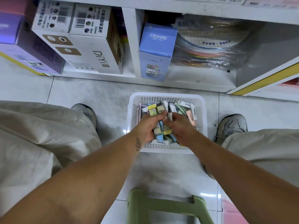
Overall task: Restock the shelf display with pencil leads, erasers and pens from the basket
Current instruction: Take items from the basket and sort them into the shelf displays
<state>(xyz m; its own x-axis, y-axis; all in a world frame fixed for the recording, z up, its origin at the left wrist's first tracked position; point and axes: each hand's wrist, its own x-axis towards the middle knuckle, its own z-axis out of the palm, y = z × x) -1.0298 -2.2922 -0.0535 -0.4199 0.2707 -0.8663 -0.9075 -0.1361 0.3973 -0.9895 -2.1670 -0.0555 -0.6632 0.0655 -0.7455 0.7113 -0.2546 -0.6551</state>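
A white shelf unit (131, 42) is seen across the top of the view, divided into low compartments by an upright panel. Large white boxes (90, 46) and a purple box (24, 46) are stored in the left compartment; a blue box (155, 52) and a stack of plastic-wrapped coloured sheets (208, 49) are kept in the right one. A pale tiled floor (90, 94) is spread below, and a green stool (165, 206) is seen at the bottom edge.

A white perforated basket (202, 110) is set on the floor just in front of the shelf, between two grey shoes. It is filled with a loose jumble of small packs (184, 109) in pastel colours.

Both hands are held together over the basket. The left hand (145, 126) is clamped around a bundle of small packs (159, 126), some yellow-green, some blue. The right hand (181, 128) is curled just beside it, its fingertips (169, 118) pressed against the same bundle; whether anything is gripped by it alone cannot be told.
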